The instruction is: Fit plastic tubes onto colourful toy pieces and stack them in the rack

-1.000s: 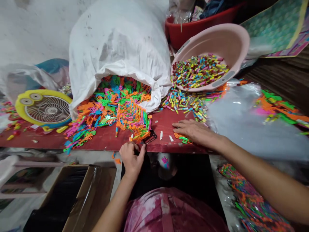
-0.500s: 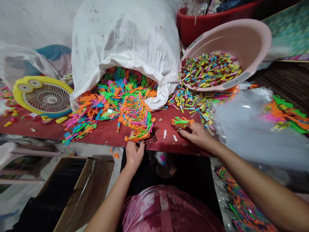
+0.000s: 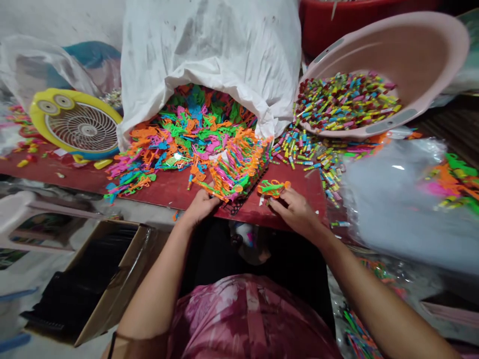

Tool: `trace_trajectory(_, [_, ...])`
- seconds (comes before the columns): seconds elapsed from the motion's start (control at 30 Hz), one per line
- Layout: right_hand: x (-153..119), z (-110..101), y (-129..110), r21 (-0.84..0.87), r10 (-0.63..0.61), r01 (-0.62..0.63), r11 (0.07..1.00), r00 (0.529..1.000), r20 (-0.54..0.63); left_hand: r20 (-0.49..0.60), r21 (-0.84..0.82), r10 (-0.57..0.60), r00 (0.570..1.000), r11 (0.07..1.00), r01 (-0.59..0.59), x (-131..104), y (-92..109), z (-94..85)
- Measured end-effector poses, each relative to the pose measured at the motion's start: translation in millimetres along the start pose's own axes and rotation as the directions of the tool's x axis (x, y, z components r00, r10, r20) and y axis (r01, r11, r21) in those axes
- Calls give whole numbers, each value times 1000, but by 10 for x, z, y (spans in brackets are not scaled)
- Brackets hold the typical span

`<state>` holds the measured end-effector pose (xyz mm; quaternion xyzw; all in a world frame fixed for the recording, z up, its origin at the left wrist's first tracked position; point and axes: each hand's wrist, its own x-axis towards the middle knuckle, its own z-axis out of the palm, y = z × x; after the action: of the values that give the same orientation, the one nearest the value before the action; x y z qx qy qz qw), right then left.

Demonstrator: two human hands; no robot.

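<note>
My left hand (image 3: 202, 205) is closed on the near left end of a black openwork plastic rack (image 3: 234, 207). Rows of small orange, green, pink and blue plastic toy pieces (image 3: 241, 167) stand packed along the rack, hiding most of it and some of my fingertips. Just to the right, my right hand (image 3: 297, 212) pinches a small bunch of green and orange plastic toy pieces (image 3: 274, 188), held low over the red table (image 3: 172, 192). A short gap separates this bunch from the rack. Their exact kind is too small to make out.
Loose toy pieces spill from a white sack (image 3: 213, 35) behind the rack. A pink basin (image 3: 422, 60) of small striped tubes tilts at right, near a clear plastic bag (image 3: 389, 194). A yellow fan (image 3: 37, 107) stands left. Below is a cardboard box (image 3: 108, 294) of black items.
The rack has swung so that its far end points right, and my left hand has turned with it. My right hand with its bunch is now closer to the rack. The camera view has shifted.
</note>
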<state>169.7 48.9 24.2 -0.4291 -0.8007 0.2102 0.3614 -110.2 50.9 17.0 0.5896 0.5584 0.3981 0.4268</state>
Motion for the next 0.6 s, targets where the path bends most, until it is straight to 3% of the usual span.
trace_trajectory(0.17, [-7, 92, -54, -9, 54, -55, 998, 996, -64, 6, -152, 121, 993, 981, -118, 153, -108, 1])
trace_trajectory(0.27, [-8, 117, -78, -14, 40, -41, 999, 998, -58, -88, -172, 127, 988, 975, -140, 39, -153, 19])
trace_trajectory(0.33, [-13, 121, -89, -5, 39, -39, 999, 998, -50, -212, -126, 142, 967, 977, -171, -115, -137, 15])
trace_trajectory(0.4, [-18, 120, -96, 7, 43, -43, 999, 998, -45, -381, 40, 240, 893, 969, -243, -283, -51, 1])
trace_trajectory(0.47, [-20, 120, -101, 15, 42, -41, 999, 998, -40, -479, 336, 451, 753, 887, -318, -405, 106, -15])
trace_trajectory(0.5, [-19, 120, -103, 16, 39, -39, 999, 998, -40, -439, 482, 558, 704, 808, -340, -433, 201, -22])
trace_trajectory(0.6, [-5, 118, -106, 19, 37, -36, 999, 998, -49, -165, 729, 718, 676, 550, -406, -370, 470, -43])
